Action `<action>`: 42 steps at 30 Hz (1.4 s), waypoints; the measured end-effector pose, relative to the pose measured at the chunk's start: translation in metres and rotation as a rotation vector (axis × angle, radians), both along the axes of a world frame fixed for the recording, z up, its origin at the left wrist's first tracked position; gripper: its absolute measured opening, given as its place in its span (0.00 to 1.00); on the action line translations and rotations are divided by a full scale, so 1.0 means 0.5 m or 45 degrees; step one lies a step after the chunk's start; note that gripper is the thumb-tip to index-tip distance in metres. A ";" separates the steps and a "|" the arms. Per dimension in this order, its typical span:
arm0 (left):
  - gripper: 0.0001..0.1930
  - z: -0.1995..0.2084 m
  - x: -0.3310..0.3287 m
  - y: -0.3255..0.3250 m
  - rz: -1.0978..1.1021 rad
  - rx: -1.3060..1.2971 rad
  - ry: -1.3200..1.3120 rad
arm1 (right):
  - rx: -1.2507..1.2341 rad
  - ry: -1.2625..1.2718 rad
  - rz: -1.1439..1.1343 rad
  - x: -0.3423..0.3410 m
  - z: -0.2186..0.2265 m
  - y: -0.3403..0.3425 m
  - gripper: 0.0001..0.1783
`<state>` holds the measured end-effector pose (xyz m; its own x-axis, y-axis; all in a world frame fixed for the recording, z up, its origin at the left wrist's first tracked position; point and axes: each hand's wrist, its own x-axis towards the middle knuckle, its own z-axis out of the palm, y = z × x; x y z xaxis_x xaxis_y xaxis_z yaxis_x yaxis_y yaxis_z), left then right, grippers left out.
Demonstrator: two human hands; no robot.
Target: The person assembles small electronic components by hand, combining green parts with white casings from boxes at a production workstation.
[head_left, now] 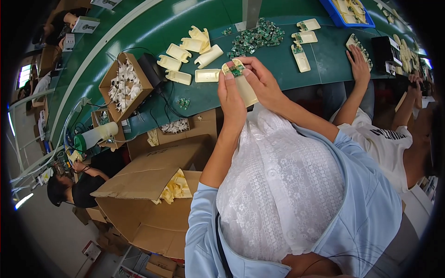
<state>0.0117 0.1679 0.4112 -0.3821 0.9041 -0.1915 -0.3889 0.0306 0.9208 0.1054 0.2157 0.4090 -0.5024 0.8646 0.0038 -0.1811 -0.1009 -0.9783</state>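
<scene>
Between my two hands is a cream plastic housing (246, 91) with a small green circuit board (235, 69) at its far end. My left hand (231, 95) grips its left side, the thumb up by the board. From the right, my right hand (263, 83) holds the same piece, its fingers at the board end. Just beyond my left hand lies another cream housing (206, 75), open side up. Several more cream housings (178, 52) are spread to the left of it. A heap of small green circuit boards (257, 37) lies beyond my hands.
Housings with boards (301, 58) lie on the green table (218, 18) to the right, near a co-worker's hand (359, 65). A blue bin (345, 18) stands at the far right. Leftward are a carton of white parts (124, 85), a black box (151, 69) with cables and a large open carton (153, 222).
</scene>
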 end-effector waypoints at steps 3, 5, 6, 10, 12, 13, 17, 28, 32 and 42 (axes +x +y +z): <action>0.21 0.009 0.004 0.001 0.010 -0.023 -0.015 | -0.009 0.028 -0.042 -0.001 0.001 -0.001 0.14; 0.21 0.016 0.004 0.001 0.014 -0.034 -0.021 | -0.023 0.047 -0.017 -0.003 -0.003 0.006 0.15; 0.20 0.020 0.002 -0.001 0.005 -0.050 -0.029 | -0.029 0.057 -0.004 -0.003 -0.005 0.008 0.15; 0.19 0.020 -0.001 -0.002 -0.015 -0.038 -0.017 | -0.037 0.035 -0.008 -0.007 -0.005 0.004 0.16; 0.19 0.015 -0.002 -0.001 -0.021 0.051 0.038 | -0.022 0.040 -0.009 -0.008 0.001 0.005 0.16; 0.19 0.015 -0.002 -0.002 -0.019 0.051 0.038 | -0.006 0.044 -0.011 -0.009 0.007 0.006 0.15; 0.18 0.021 -0.001 0.001 -0.021 0.094 0.024 | 0.040 0.044 -0.059 -0.009 0.006 0.000 0.15; 0.17 -0.015 -0.001 0.014 -0.008 0.034 -0.300 | 0.239 -0.241 -0.091 -0.005 -0.022 0.014 0.20; 0.19 -0.087 0.004 0.026 0.003 0.036 -0.545 | 0.826 -0.682 -0.240 0.011 -0.069 0.010 0.27; 0.16 -0.264 -0.125 0.051 -0.044 0.041 1.583 | 0.714 -1.161 -0.391 0.142 -0.280 0.079 0.33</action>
<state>-0.0510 0.1932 0.2794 -0.2644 0.9148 0.3053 0.7473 -0.0057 0.6645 0.1762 0.2550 0.2691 -0.2815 0.9441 0.1713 0.6872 0.3230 -0.6507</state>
